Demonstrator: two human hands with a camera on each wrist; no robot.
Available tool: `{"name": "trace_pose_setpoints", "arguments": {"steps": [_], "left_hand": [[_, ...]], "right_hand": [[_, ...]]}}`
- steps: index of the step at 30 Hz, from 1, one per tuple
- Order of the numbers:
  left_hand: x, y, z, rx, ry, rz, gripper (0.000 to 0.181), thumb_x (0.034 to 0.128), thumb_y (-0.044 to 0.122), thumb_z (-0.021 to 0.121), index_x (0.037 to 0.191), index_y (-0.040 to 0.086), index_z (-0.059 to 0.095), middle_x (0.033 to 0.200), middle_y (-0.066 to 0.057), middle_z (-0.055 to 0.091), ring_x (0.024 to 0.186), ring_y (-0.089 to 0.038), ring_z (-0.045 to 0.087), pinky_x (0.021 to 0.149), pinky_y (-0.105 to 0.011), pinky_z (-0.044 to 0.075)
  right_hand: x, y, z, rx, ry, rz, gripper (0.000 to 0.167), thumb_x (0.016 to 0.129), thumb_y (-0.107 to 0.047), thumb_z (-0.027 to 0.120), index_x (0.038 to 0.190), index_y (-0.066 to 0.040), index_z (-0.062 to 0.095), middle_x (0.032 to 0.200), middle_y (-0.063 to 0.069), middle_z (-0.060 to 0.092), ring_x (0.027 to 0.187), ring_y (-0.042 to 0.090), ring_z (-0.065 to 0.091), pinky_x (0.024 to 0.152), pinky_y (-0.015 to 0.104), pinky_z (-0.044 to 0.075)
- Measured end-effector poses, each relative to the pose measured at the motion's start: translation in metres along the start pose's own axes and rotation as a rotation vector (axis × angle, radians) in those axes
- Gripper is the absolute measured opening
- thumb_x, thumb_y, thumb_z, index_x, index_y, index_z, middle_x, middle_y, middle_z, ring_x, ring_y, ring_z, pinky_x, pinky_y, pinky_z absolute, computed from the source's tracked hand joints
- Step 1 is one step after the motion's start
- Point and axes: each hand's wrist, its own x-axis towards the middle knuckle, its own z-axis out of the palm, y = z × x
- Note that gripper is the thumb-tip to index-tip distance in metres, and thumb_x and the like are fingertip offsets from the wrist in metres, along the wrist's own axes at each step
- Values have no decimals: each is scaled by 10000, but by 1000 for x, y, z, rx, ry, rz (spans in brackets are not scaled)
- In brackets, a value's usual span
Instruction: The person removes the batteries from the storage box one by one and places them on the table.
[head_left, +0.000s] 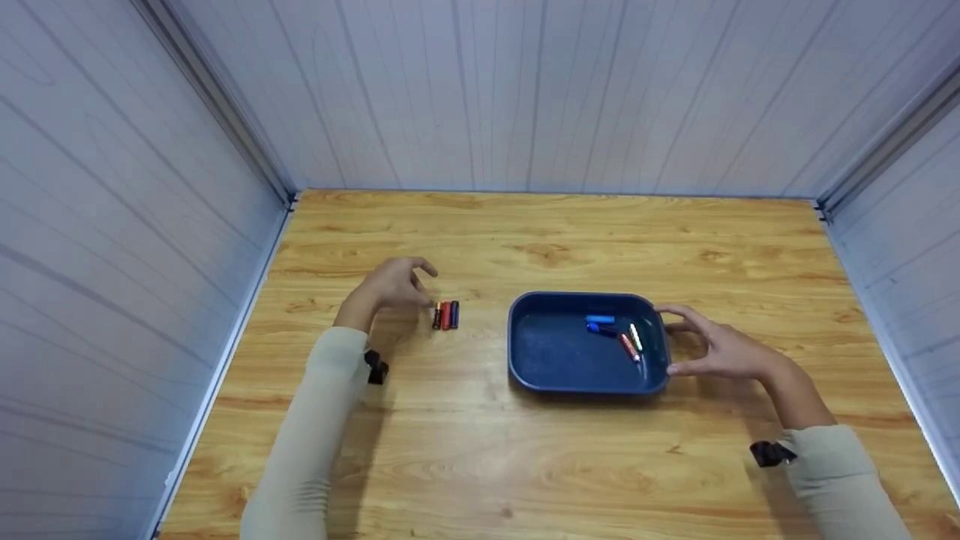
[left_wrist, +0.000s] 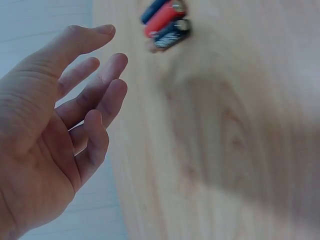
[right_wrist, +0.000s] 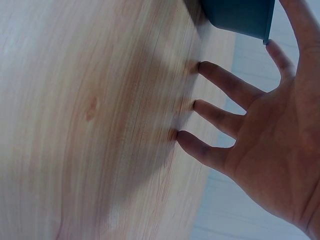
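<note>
Three batteries [head_left: 446, 316] are lying side by side on the tabletop [head_left: 450, 450], left of the blue tray [head_left: 547, 356], and four more batteries [head_left: 602, 329] are resting inside it, bunching toward the right! If the tray is where they're going, the work is looking a bit past halfway, with that outside trio remaining; which way they're travelling, these pictures aren't telling. The left hand [head_left: 394, 283] is hovering just beside the trio, fingers loosely bending, gripping nothing. At the tray's right end, the right hand [head_left: 727, 352] is spreading its fingers, apparently touching the rim without clasping it. Now the murky bits: the left wrist view is blurring the trio and cropping the dark blue one [left_wrist: 154, 11] at the top edge; the right wrist view is showing only part of the tray, its contents hiding.
</note>
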Motion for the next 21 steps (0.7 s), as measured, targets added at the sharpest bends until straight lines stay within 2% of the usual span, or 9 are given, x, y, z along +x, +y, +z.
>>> {"name": "trace_pose_setpoints", "arguments": {"steps": [6, 13, 18, 21], "left_hand": [[3, 6, -2, -22, -1, 40, 600, 993, 126, 817, 1559, 48, 634, 1064, -115, 835, 970, -278, 785, 907, -400, 593], [8, 16, 1, -48, -34, 34, 590, 1016, 124, 785, 1577, 53, 615, 1132, -161, 826, 1060, -429, 793, 916, -518, 653], [13, 26, 4, 10, -47, 32, 577, 1027, 167, 788, 1575, 86, 626, 1173, -162, 826, 1014, -369, 786, 799, -386, 602], [17, 33, 6, 63, -60, 36, 584, 1034, 204, 796, 1582, 106, 623, 1206, -154, 833, 1037, -355, 802, 813, -363, 594]], "right_hand": [[0, 3, 2, 24, -10, 0, 960, 985, -251, 899, 1754, -262, 324, 1718, 305, 499, 1593, 592, 467, 1175, 846, 412], [-1, 4, 1, 18, -4, -3, 959, 986, -259, 898, 1755, -272, 326, 1740, 291, 476, 1593, 596, 465, 1172, 856, 409], [0, 4, 2, 20, 0, -8, 954, 980, -255, 904, 1748, -263, 337, 1735, 278, 489, 1589, 593, 472, 1177, 860, 397], [0, 4, 2, 18, 5, -13, 957, 973, -252, 910, 1745, -248, 345, 1724, 282, 503, 1579, 592, 486, 1178, 864, 392]]}}
